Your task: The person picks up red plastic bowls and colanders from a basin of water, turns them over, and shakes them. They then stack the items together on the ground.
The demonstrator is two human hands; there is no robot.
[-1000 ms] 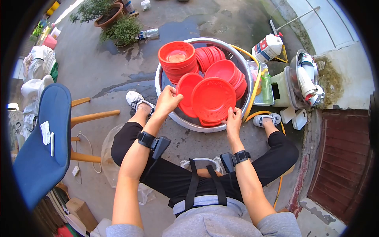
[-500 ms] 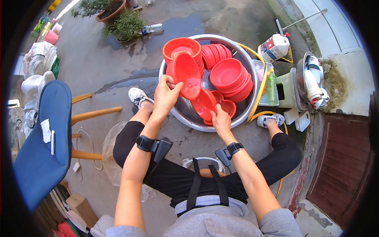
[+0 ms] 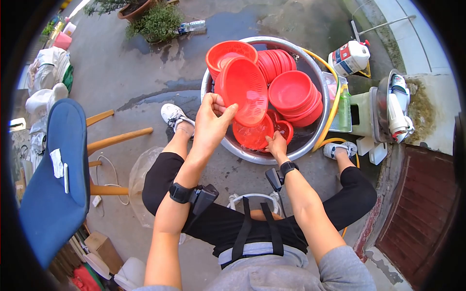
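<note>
My left hand (image 3: 213, 119) is closed on the rim of a red slotted plastic basket (image 3: 245, 89), which it holds tilted over the metal basin (image 3: 252, 157). Low in the basin, my right hand (image 3: 277, 145) has its fingers closed at the edge of another red basket (image 3: 252, 135), whose surface glistens with water. Part of a smaller red bowl (image 3: 286, 131) shows just beyond the right fingers. Stacked red bowls (image 3: 291, 92) stand at the basin's right. More red baskets (image 3: 230, 51) are piled behind the held one, and a row of them (image 3: 276, 63) lies on edge.
A yellow hose (image 3: 335, 92) curves along the basin's right side. Beyond it are a green bottle (image 3: 344, 111), a white jug (image 3: 349, 57) and a light green bin (image 3: 361, 111). To the left stands a blue chair (image 3: 65, 160). Potted plants (image 3: 153, 26) sit ahead on wet concrete.
The basket in my left hand has turned more face-on to me. My right hand has moved lower, and its basket lies flatter and wetter in the basin. The view has shifted slightly.
</note>
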